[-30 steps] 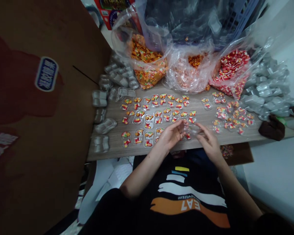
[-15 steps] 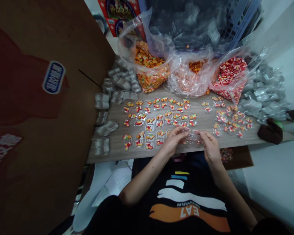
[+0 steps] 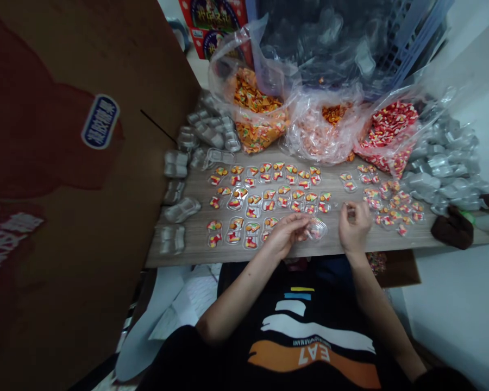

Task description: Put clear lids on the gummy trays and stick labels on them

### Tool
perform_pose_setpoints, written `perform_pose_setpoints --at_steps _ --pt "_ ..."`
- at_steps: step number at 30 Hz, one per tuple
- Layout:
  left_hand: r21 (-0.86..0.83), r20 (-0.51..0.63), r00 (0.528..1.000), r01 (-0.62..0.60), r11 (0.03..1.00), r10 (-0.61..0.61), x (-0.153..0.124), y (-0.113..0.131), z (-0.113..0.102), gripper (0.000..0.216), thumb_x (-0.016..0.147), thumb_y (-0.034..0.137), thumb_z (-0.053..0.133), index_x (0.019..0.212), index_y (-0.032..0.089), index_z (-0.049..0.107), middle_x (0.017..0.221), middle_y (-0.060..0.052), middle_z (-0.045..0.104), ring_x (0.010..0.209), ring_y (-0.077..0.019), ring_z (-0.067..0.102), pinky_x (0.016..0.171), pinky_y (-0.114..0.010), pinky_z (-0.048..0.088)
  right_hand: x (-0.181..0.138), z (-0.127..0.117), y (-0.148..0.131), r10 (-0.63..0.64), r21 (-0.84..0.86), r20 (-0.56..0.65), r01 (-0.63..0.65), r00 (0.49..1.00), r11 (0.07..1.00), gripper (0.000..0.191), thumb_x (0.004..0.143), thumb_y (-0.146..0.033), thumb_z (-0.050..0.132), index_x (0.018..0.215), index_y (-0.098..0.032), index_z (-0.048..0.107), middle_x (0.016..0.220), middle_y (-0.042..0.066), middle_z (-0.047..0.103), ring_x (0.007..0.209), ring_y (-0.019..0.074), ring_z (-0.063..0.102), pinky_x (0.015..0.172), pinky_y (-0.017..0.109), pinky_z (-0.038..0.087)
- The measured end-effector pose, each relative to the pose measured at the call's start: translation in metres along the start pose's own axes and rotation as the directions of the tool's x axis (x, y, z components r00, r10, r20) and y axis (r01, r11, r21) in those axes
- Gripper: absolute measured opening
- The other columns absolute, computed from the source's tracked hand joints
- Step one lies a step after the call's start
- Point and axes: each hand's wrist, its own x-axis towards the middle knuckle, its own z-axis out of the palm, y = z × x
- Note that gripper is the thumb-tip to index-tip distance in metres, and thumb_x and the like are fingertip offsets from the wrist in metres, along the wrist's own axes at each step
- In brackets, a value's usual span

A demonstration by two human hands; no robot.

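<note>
Pinching a clear blister shell (image 3: 317, 229) with sweets inside, left hand (image 3: 287, 232) grips its left edge. Right hand (image 3: 353, 225) just right of the shell, fingers curled; cannot tell if it holds anything. Filled shells (image 3: 269, 191) lie beyond both hands.

You have three candy bags (image 3: 321, 130) at 12 o'clock, two empty-shell heaps (image 3: 444, 163) at 10 and 2 o'clock, one brown cloth (image 3: 452, 228) at 3 o'clock, and one shell (image 3: 317, 229) in your left fingers (image 3: 295, 222).

Single head-worn camera, looking forward and steeply down over the person's own chest onto the wooden tabletop (image 3: 195, 187), close in, left hand (image 3: 287, 234) and right hand (image 3: 353, 228) mid-frame, candy bags (image 3: 261, 117) along the far edge at top.
</note>
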Motion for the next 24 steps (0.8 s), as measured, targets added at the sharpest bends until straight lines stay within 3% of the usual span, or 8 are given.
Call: perform_pose_setpoints --at_steps 2,5,8,13,18,24 --pt "0.003 0.004 1.000 0.006 1.000 -0.006 -0.001 0.003 -0.002 0.038 0.059 0.033 0.090 0.085 0.012 0.071 0.065 -0.001 0.063 0.055 -0.0099 0.059 0.047 -0.019 0.035 0.005 0.007 0.007 -0.119 -0.139 0.064 0.127 0.991 0.982 0.022 0.095 -0.023 0.047 0.095 -0.020 0.069 0.089 0.009 0.062 0.084 0.0211 0.061 0.078 0.036 0.052" --pt "0.021 0.003 1.000 0.018 1.000 -0.018 -0.003 0.006 -0.006 0.039 0.060 0.035 0.091 0.085 0.012 0.071 0.065 -0.002 0.064 0.056 -0.0110 0.061 0.045 -0.018 0.035 0.007 0.020 0.016 -0.196 -0.205 0.150 0.224 0.969 0.953 0.037 0.094 -0.017 0.041 0.115 -0.021 0.071 0.101 0.012 0.063 0.093 0.0232 0.063 0.085 0.039 0.053" --pt "0.015 -0.029 1.000 0.010 1.000 -0.010 -0.006 0.008 -0.011 0.040 0.060 0.035 0.091 0.085 0.011 0.071 0.067 -0.002 0.065 0.056 -0.0107 0.062 0.044 -0.017 0.035 0.005 0.026 0.025 -0.283 -0.158 0.260 0.330 0.923 0.931 0.047 0.094 -0.013 0.039 0.133 -0.023 0.064 0.117 0.014 0.064 0.107 0.0251 0.062 0.095 0.042 0.053" --pt "-0.025 -0.058 0.998 -0.012 1.000 0.011 -0.011 0.012 -0.022 0.035 0.062 0.032 0.090 0.084 0.012 0.072 0.068 -0.001 0.064 0.057 -0.0090 0.060 0.044 -0.016 0.036 -0.005 0.020 0.039 -0.413 -0.038 0.439 0.475 0.798 0.879 0.051 0.096 -0.014 0.041 0.146 -0.022 0.052 0.145 0.014 0.056 0.139 0.0267 0.048 0.111 0.049 0.046" --pt "-0.049 -0.091 0.995 -0.047 0.998 0.042 -0.014 0.017 -0.029 0.037 0.061 0.033 0.090 0.085 0.012 0.072 0.069 -0.002 0.065 0.059 -0.0094 0.060 0.044 -0.015 0.038 -0.006 0.007 0.048 -0.467 0.062 0.554 0.525 0.690 0.849 0.050 0.099 -0.019 0.045 0.149 -0.019 0.046 0.155 0.015 0.046 0.151 0.0274 0.032 0.118 0.056 0.039" --pt "-0.053 -0.111 0.991 -0.075 0.996 0.069 -0.017 0.026 -0.027 0.040 0.059 0.031 0.092 0.089 0.012 0.072 0.069 -0.001 0.065 0.060 -0.0098 0.061 0.044 -0.015 0.040 0.004 0.009 0.052 -0.456 0.107 0.574 0.490 0.680 0.865 0.044 0.102 -0.019 0.041 0.144 -0.019 0.050 0.155 0.017 0.045 0.153 0.0271 0.029 0.117 0.058 0.040"
